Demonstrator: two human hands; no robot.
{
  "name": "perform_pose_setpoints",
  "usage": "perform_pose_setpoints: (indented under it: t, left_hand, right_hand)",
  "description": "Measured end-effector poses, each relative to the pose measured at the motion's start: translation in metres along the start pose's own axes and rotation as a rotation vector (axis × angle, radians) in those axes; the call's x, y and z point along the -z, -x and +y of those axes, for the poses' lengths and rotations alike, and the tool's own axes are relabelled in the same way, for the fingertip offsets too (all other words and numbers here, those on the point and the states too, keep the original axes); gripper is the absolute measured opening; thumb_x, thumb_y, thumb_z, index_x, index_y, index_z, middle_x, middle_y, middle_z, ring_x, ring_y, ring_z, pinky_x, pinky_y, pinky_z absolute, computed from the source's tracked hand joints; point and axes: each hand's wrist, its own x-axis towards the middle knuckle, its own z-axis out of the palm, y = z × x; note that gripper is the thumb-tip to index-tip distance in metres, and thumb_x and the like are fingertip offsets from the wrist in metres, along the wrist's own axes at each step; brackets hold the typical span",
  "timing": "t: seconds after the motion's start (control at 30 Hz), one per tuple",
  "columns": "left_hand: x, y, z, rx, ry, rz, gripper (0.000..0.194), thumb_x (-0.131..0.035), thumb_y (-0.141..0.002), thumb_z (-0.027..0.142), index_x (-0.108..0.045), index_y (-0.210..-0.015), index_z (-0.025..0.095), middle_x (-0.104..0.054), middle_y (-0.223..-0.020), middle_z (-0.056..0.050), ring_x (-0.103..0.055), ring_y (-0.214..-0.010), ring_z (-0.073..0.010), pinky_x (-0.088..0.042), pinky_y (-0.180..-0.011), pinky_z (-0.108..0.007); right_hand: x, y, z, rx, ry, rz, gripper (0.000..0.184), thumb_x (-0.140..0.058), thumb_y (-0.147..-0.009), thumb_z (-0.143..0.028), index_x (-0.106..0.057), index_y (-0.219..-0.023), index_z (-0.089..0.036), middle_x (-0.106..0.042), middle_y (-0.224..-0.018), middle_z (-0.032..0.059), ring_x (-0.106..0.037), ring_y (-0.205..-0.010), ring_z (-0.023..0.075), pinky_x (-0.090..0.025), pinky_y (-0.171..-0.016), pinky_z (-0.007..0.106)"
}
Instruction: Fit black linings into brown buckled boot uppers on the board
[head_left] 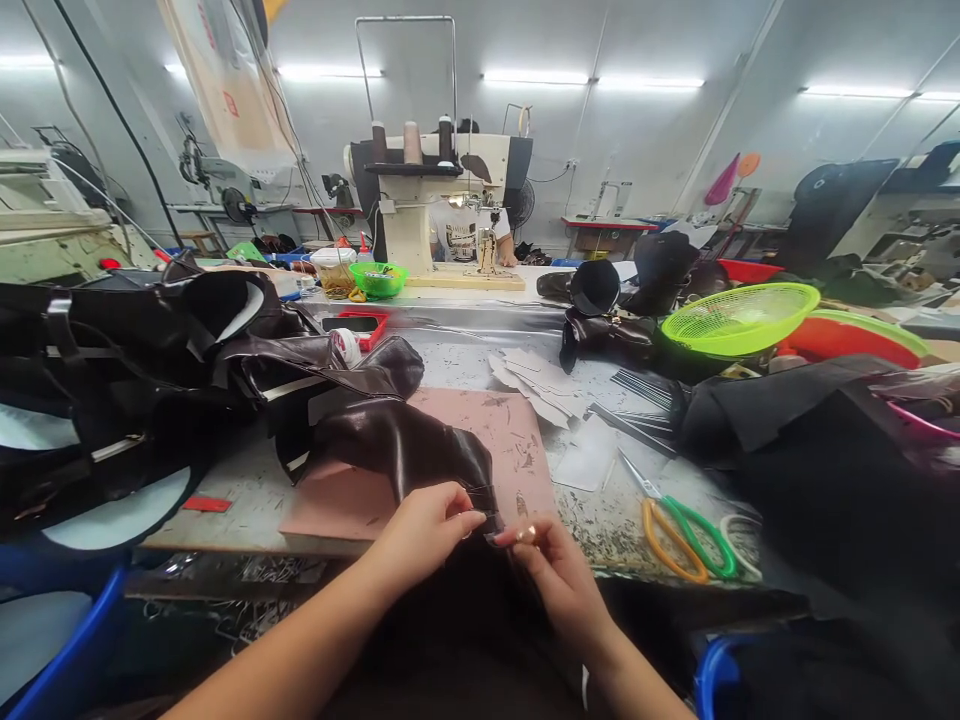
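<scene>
A dark brown leather boot upper (390,435) lies across a pink board (525,450) at the front of the bench, one end hanging toward me. My left hand (431,525) is closed on the near edge of that upper, thumb and fingers pinched at what looks like a narrow strap. Close beside it on the right, my right hand (551,575) has its fingers bent in a pinch at the same edge. A ring shows on one finger. Whatever small part sits between the right fingertips is too small to make out.
Scissors (671,525) with orange and green handles lie to the right, near white card pieces (536,385). More dark boot uppers (150,340) pile up at left. Black material (847,500) covers the right side. A sewing machine (442,210) stands behind, with a person partly hidden beyond it.
</scene>
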Motion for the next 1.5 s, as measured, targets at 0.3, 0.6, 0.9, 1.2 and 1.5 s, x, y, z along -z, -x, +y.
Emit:
perform_pose_setpoints:
  t: [0.3,0.6,0.9,1.2,1.5]
  left_hand:
    - [0.002,-0.004,-0.001,0.096,0.204,-0.034,0.023,-0.051,-0.071,0.038,-0.048,-0.064,0.016,-0.043,-0.045,0.008,-0.038,-0.029,-0.0046,-0.024,-0.031,-0.016]
    - [0.000,-0.003,-0.001,0.074,0.194,-0.051,0.022,-0.049,-0.074,0.035,-0.048,-0.064,0.015,-0.044,-0.047,0.007,-0.037,-0.030,-0.0044,-0.024,-0.031,-0.016]
    - [0.010,0.007,-0.004,-0.144,0.212,-0.135,0.012,-0.056,-0.069,0.022,-0.053,-0.080,0.017,-0.049,-0.071,0.002,-0.047,-0.064,-0.0111,-0.040,-0.045,-0.016]
    - [0.010,0.009,-0.005,-0.109,0.377,-0.181,0.015,-0.057,-0.070,0.025,-0.053,-0.081,0.016,-0.049,-0.068,0.003,-0.043,-0.057,-0.0089,-0.038,-0.043,-0.018]
    - [0.012,0.006,-0.003,-0.048,0.301,-0.213,0.024,-0.058,-0.064,0.019,-0.049,-0.086,0.017,-0.054,-0.066,0.004,-0.047,-0.056,-0.0094,-0.039,-0.043,-0.018]
  right_hand:
    - [-0.015,-0.014,-0.005,-0.194,-0.061,0.036,0.017,-0.065,-0.069,-0.035,-0.063,-0.070,-0.018,-0.066,-0.068,0.0032,-0.059,-0.064,0.0166,-0.047,-0.062,0.030]
    - [-0.018,-0.011,-0.005,-0.105,0.065,0.062,0.017,-0.062,-0.070,-0.034,-0.061,-0.066,-0.018,-0.063,-0.062,0.0017,-0.055,-0.056,0.0144,-0.044,-0.053,0.026]
    - [-0.020,-0.008,-0.002,-0.031,0.063,0.006,0.018,-0.062,-0.072,-0.028,-0.060,-0.087,-0.020,-0.060,-0.074,0.0019,-0.056,-0.065,0.0151,-0.047,-0.059,0.028]
    - [-0.008,-0.025,0.005,0.314,0.279,-0.104,0.030,-0.063,-0.076,-0.033,-0.054,-0.103,-0.025,-0.061,-0.081,0.0011,-0.055,-0.068,0.0141,-0.048,-0.063,0.027]
    - [-0.012,-0.028,0.012,0.331,0.348,-0.049,0.025,-0.068,-0.070,-0.039,-0.059,-0.086,-0.021,-0.060,-0.068,-0.0009,-0.052,-0.057,0.0118,-0.044,-0.054,0.024]
